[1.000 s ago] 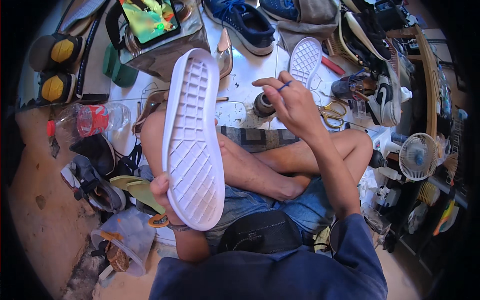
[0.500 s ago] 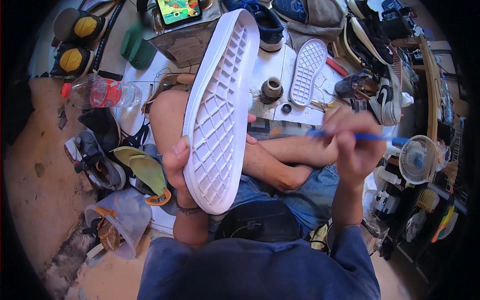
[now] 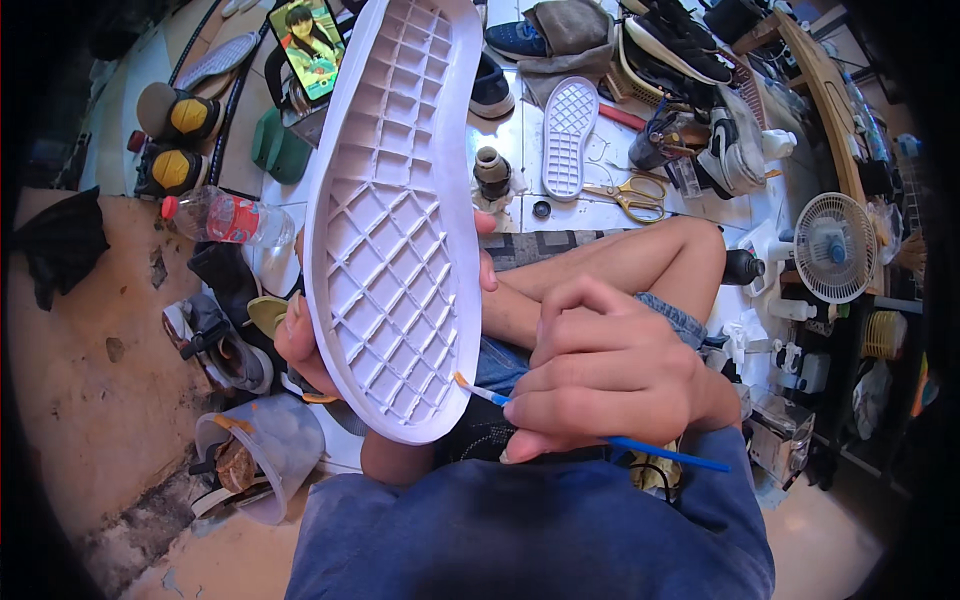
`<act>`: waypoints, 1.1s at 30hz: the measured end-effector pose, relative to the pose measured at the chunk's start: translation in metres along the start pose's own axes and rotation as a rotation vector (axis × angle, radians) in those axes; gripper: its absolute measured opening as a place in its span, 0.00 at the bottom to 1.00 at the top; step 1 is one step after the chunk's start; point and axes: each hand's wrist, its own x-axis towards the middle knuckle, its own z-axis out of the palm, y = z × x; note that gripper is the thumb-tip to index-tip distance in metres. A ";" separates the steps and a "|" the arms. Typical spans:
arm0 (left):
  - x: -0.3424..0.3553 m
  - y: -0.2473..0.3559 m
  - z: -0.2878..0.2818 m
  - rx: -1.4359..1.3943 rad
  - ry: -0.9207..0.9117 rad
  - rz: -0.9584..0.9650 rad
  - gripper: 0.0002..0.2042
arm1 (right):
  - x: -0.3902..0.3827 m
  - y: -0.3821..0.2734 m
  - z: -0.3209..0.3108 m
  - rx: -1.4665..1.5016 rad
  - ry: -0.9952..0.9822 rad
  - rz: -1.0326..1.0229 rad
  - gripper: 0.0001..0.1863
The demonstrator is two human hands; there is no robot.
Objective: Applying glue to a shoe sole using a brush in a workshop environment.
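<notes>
A large white shoe sole (image 3: pixel 395 235) stands tilted up before me, its inner side with a raised lattice toward me. My left hand (image 3: pixel 305 345) grips it around the heel part, thumb on the left edge and fingertips at the right edge; the rest of that hand is behind the sole. In my right hand (image 3: pixel 610 370) is a thin blue paintbrush (image 3: pixel 665 453), pinched between the fingers. Its yellowish tip touches the inside of the sole's lower right wall. Past the sole stands a small dark bottle (image 3: pixel 492 172) without a cap, a black cap (image 3: pixel 541 209) beside it.
A second white sole (image 3: pixel 571 140) and gold-handled scissors (image 3: pixel 635 196) lie on the white tiles. A phone (image 3: pixel 308 48) stands at the back left. A plastic bottle (image 3: pixel 228 217), a tipped bucket (image 3: pixel 262 455) and shoes surround me on the left. A white fan (image 3: pixel 834 248) stands at the right.
My right hand has come down and left with the brush, bringing its tip onto the sole. The sole has shifted left in view, as has much of the background.
</notes>
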 end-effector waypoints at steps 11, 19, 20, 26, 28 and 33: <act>-0.005 -0.012 0.005 0.258 -0.034 0.098 0.50 | -0.004 -0.020 -0.016 -0.093 -0.105 -0.022 0.13; -0.012 0.002 0.012 0.364 -0.013 -0.144 0.60 | -0.014 -0.016 -0.005 -0.159 0.023 -0.085 0.13; -0.001 -0.018 -0.010 0.083 -0.273 0.053 0.59 | -0.016 -0.024 -0.003 -0.077 -0.010 -0.084 0.14; 0.068 0.009 -0.047 0.059 -0.199 0.093 0.59 | -0.007 -0.015 -0.012 -0.161 0.085 -0.070 0.17; 0.075 -0.006 -0.043 0.030 -0.193 0.082 0.58 | -0.010 -0.014 -0.016 -0.315 0.095 -0.073 0.17; 0.054 0.010 -0.033 0.006 -0.166 0.112 0.57 | -0.014 -0.031 -0.001 0.013 0.054 -0.072 0.14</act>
